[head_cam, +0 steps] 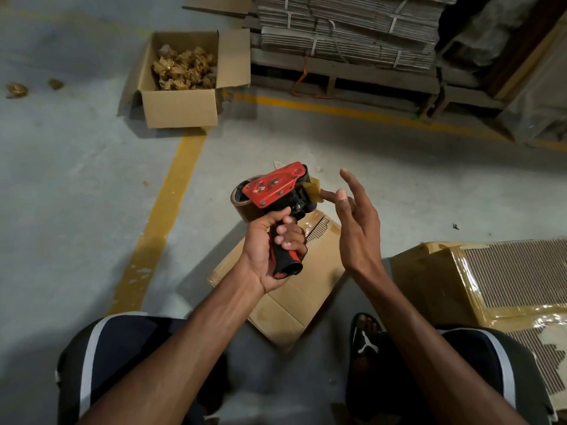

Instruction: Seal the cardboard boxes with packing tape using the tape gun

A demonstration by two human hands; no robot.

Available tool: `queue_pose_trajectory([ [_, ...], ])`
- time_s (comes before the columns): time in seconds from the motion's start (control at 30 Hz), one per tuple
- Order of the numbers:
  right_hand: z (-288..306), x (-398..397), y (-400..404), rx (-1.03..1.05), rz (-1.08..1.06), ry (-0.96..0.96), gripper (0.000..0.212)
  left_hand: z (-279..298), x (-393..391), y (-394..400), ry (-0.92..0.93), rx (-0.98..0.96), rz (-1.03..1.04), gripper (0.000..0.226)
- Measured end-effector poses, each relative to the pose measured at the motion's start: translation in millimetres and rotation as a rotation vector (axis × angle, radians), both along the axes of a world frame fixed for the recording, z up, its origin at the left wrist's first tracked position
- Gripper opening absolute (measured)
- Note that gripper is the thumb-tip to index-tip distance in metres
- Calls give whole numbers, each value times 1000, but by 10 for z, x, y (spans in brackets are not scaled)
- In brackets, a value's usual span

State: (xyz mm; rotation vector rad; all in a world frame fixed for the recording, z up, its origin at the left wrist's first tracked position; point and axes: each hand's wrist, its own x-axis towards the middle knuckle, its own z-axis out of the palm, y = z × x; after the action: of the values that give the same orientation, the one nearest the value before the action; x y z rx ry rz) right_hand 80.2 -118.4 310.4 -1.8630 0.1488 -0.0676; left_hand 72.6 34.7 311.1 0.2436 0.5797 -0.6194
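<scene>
My left hand [267,251] grips the black and red handle of a red tape gun [275,187], held up above the floor with its brown tape roll at the left. A short flap of brown tape [316,189] sticks out at the gun's right end. My right hand [357,230] is beside it with fingers spread, one fingertip touching the flap. Below the hands a small cardboard box [287,303] lies on the floor. A bigger box [441,282] wrapped in glossy tape sits at the right.
An open carton [181,110] filled with crumpled tape scraps stands at the back left. Bundled flat cardboard [346,35] is stacked on a pallet behind. Yellow lines [159,222] mark the grey floor. My knees and a sandalled foot [366,342] are at the bottom.
</scene>
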Motion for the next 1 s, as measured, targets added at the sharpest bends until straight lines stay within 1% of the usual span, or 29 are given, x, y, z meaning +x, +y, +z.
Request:
queue_pose_trajectory([
  [0.1,7,25,-32,-10,-86,-17,44,-11,1,-4,-1,2,-17,22],
  [0.2,-1,49,-80,26,-197,-31,36,-19,1,-10,-7,-14,-32,22],
  [0.33,-22,59,-136,59,-228,43,29,2,23,-11,-51,67,-55,22],
  [0.4,-11,49,-149,72,-213,88,29,16,40,-2,-93,127,-93,23],
  [0.47,9,47,-152,99,-168,179,33,24,56,10,-138,200,-149,23],
  [0.6,68,54,-162,185,-74,474,59,58,40,-6,-218,426,-249,23],
  [0.7,91,60,-164,272,-68,580,68,75,34,-30,-260,624,-290,38],
  [0.77,99,69,-175,314,-80,583,67,71,40,-47,-268,731,-312,38],
  [0.87,86,90,-210,332,-84,569,59,55,34,-76,-272,843,-332,25],
  [0.97,41,99,-222,322,-51,570,43,28,8,-91,-268,873,-337,18],
  [1.0,25,101,-223,318,-53,576,42,25,4,-92,-268,877,-342,18],
])
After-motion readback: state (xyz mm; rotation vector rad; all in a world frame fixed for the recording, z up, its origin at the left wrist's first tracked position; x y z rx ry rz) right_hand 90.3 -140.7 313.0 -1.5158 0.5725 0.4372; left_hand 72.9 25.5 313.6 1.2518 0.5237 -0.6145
